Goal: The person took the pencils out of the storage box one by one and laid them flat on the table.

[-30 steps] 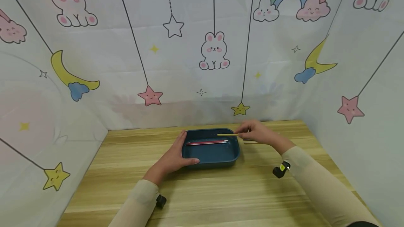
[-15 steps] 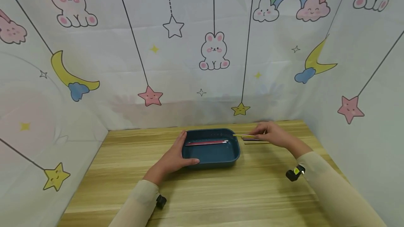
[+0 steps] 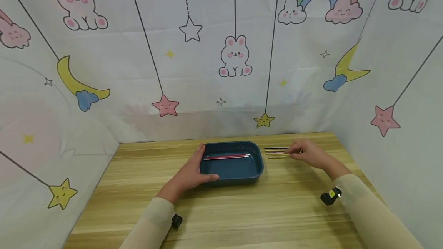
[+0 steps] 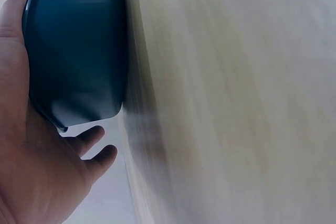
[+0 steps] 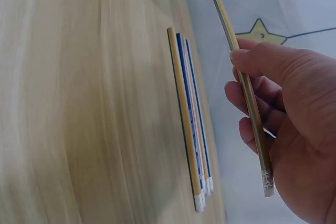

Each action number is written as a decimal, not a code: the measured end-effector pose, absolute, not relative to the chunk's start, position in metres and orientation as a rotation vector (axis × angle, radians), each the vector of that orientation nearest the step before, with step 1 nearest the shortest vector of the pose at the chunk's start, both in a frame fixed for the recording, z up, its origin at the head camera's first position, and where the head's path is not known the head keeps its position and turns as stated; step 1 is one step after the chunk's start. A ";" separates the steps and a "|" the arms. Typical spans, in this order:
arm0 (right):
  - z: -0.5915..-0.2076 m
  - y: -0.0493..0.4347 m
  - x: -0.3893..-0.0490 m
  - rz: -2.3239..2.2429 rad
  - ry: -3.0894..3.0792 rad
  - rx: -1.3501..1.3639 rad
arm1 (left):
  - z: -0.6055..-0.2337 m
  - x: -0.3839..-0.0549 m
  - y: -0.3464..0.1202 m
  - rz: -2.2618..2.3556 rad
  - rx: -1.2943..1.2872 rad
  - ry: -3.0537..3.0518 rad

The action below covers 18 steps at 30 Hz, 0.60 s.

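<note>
A dark blue tray (image 3: 231,170) stands on the table, with red pencils (image 3: 226,157) lying lengthwise inside. My left hand (image 3: 187,172) holds its left end, thumb over the front rim and fingers along the far left corner; in the left wrist view, two fingertips extend past the tray's end. To the tray's right, my right hand (image 3: 306,153) pinches a yellow pencil (image 5: 258,129) between thumb and fingers, eraser end toward the palm. Below it, several pencils lie side by side on the table, among them a yellow pencil (image 5: 184,108) and blue ones.
The wood-grain table (image 3: 221,214) extends in front of both arms. A white cloth (image 3: 194,76) printed with rabbits, stars and moons hangs behind the table and along both sides, close to the table's back edge.
My right hand has moved right, carrying the yellow pencil from over the tray's right rim to above the pencils on the table. My left hand and the tray have stayed put.
</note>
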State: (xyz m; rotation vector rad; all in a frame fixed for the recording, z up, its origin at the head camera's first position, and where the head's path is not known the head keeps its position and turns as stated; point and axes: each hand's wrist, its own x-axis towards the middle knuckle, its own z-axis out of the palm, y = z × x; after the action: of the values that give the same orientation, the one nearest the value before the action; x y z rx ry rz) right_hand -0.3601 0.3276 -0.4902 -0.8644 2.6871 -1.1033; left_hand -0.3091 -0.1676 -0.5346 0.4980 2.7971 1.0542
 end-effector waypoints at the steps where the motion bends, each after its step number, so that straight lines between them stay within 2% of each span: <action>1: -0.492 0.329 -0.360 -1.105 2.692 -0.870 | -0.535 -0.309 -0.168 1.050 0.498 2.799; 18: -0.517 0.345 -0.367 -1.097 2.732 -0.943 | -0.533 -0.308 -0.167 1.066 0.481 2.793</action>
State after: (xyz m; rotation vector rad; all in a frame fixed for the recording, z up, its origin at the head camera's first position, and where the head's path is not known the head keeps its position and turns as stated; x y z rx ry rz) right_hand -0.3672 0.3446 -0.5170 -0.9428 2.7319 -1.0974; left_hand -0.3076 -0.1666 -0.5335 0.4805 2.7933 1.0662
